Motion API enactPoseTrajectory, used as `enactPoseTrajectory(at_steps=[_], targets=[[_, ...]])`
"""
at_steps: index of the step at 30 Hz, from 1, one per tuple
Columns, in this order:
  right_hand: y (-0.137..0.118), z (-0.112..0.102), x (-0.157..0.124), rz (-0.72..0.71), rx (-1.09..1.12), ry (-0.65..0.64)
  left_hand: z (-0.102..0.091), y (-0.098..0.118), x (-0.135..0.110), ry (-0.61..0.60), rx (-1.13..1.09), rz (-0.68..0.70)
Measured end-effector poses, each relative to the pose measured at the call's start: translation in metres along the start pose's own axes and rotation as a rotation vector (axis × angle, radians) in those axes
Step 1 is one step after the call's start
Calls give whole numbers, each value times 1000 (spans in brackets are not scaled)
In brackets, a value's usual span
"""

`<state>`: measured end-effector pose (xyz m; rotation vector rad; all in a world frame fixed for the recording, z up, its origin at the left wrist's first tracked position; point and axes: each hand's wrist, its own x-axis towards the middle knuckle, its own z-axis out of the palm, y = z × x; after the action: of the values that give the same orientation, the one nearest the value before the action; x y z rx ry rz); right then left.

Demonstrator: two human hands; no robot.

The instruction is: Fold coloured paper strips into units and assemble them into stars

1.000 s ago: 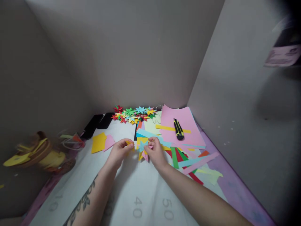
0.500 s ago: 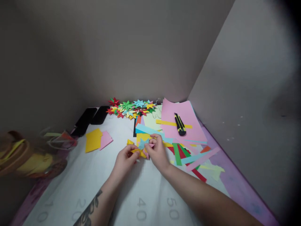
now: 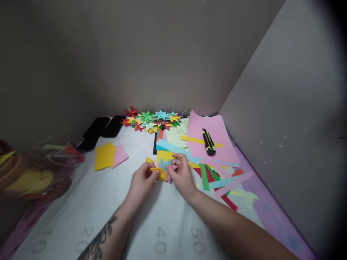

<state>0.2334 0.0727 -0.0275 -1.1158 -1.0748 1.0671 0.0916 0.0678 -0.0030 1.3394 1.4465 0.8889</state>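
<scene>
Between my two hands is a folded paper star (image 3: 165, 164) with a light blue middle and yellow and pink points. My left hand (image 3: 145, 176) pinches a yellow point on its left side. On the opposite side, the thumb and fingers of my right hand (image 3: 183, 176) are closed on the star by a pink point. The star is just above the white sheet (image 3: 114, 202); whether it touches the sheet I cannot tell. My fingers hide parts of its edges.
Finished paper stars (image 3: 148, 117) lie piled along the wall. A box cutter (image 3: 209, 142) rests on pink paper sheets (image 3: 195, 126). Coloured strips (image 3: 217, 180) are scattered at right. Yellow squares (image 3: 104, 157), pink squares (image 3: 119, 156) and black phones (image 3: 96, 128) lie left, beyond a blurred container (image 3: 29, 177).
The view has shifted slightly. Both hands keep their pinch on the paper star, and the left fingers have moved a little along its yellow point.
</scene>
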Motion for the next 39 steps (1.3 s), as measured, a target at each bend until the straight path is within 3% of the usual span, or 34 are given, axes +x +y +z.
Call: enactPoseTrajectory(at_steps=[11, 27, 33, 39], targets=[[-3, 1, 0, -19, -4, 1, -2, -5, 2, 12, 20, -6], [-7, 2, -2, 80, 38, -161, -3, 6, 0, 74, -61, -36], [-10, 2, -2, 49, 1, -122, -7, 6, 2, 77, 18, 8], [-6, -1, 0, 21, -34, -121, -9, 4, 4, 43, -82, -15]])
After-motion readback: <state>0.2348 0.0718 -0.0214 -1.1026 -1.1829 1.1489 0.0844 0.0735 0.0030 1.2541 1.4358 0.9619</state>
